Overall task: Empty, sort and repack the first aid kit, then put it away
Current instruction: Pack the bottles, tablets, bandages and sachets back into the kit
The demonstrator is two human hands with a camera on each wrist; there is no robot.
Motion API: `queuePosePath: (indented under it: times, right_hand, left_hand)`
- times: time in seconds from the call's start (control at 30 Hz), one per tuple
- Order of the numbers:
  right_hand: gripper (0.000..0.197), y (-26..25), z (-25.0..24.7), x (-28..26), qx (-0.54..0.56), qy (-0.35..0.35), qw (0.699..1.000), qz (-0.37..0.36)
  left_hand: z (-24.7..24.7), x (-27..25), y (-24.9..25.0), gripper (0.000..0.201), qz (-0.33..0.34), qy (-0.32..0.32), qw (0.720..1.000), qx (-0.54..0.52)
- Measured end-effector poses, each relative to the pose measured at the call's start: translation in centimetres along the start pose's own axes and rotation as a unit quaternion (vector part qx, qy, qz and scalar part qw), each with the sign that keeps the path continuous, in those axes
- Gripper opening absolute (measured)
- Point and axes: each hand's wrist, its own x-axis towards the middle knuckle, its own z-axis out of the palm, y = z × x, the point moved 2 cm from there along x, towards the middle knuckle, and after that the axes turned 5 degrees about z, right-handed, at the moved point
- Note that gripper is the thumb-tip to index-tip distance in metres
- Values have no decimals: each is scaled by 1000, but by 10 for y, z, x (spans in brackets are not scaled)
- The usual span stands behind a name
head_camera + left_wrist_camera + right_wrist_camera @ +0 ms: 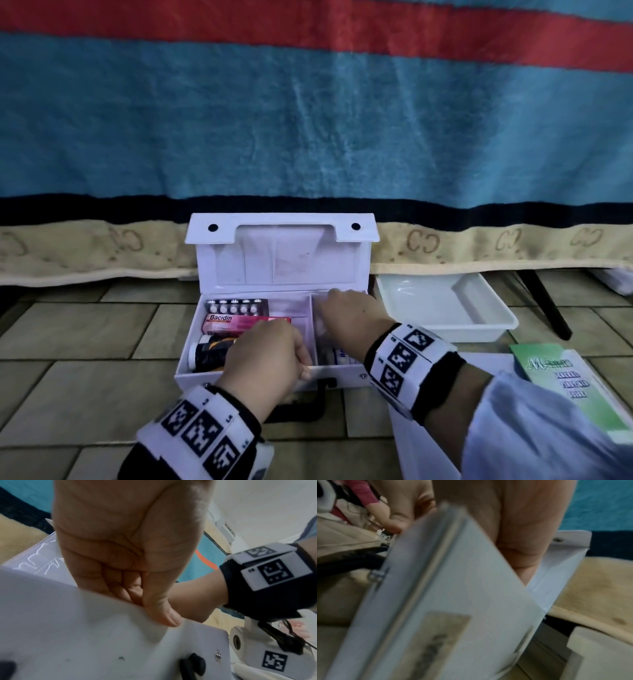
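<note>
While left hand [265, 353] grips the first aid kit [239, 375] front rim, right hand [349, 313] reaches inside, grasp hidden.

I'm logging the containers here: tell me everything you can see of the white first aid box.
The first aid box is white, seemingly plastic, standing open on the tiled floor. Its lid is upright with two black studs and a clear inner pocket. A divider splits the inside; a black handle is on the front. The left hand grips the front wall; the right hand reaches into the right compartment.
</note>
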Motion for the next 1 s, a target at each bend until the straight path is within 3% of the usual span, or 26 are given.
queuePosePath:
  times: [0.2, 0.23, 0.3, 0.37, 0.43, 0.5, 0.6, 0.67, 0.87, 1.0]
  right_hand:
    - [11, 6, -4, -7, 81, -61, 995, -7]
    - [12, 12, -5, -10, 107, -70, 992, -18]
    - [37, 32, -10, -18, 149, -77, 986, -24]
    - [39, 57, -23, -32, 235, -14, 972, -2]
    - [24, 88, -33, -50, 318, 74, 943, 69]
    - [12, 114, -30, -69, 276, 73, 947, 150]
    - [16, 126, 3, -91, 121, -103, 963, 217]
    - [26, 124, 22, -99, 124, -159, 948, 246]
    - [25, 109, 36, -100, 126, -118, 946, 273]
    - [21, 102, 40, -96, 128, -143, 944, 269]
  left_hand:
    - [-2, 1, 2, 27, 27, -11, 1000, 8]
    - [-3, 1, 2, 26, 31, -11, 999, 7]
    - [-4, 1, 2, 20, 37, -22, 999, 5]
    - [-4, 1, 2, 16, 42, -37, 998, 12]
    - [-3, 2, 2, 24, 46, -31, 998, 24]
    - [-2, 2, 2, 27, 43, -26, 998, 34]
    - [-2, 3, 2, 26, 44, -17, 998, 44]
    - [-1, 4, 2, 26, 45, -18, 998, 42]
    - [0, 8, 2, 29, 37, -35, 998, 36]
    - [0, 6, 2, 28, 34, -32, 998, 32]
